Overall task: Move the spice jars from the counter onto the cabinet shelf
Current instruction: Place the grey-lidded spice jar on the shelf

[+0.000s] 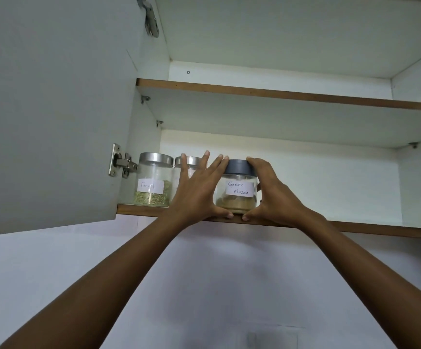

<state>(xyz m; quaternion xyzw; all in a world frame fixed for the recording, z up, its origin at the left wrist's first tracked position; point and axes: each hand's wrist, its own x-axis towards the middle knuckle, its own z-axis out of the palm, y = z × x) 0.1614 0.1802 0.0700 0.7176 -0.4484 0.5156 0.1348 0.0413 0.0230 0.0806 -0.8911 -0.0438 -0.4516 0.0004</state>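
Likely slick, fragile; grip sides; right hand (277, 195) curls round Garam Masala jar (238, 199), right of Fennel jar (152, 182); left hand (196, 195) flat against it.

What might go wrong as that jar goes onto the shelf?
The Garam Masala jar is at the front edge of the shelf; released here, it might tip off. The left hand, fingers straight, is close to the middle jar and might knock it against the Fennel jar.

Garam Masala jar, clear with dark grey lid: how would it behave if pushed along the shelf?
The clear, dark-grey-lidded Garam Masala jar is probably light: powder fills only its bottom. Squat and wide-based, it should slide rather than tip. Smooth walls may slip.
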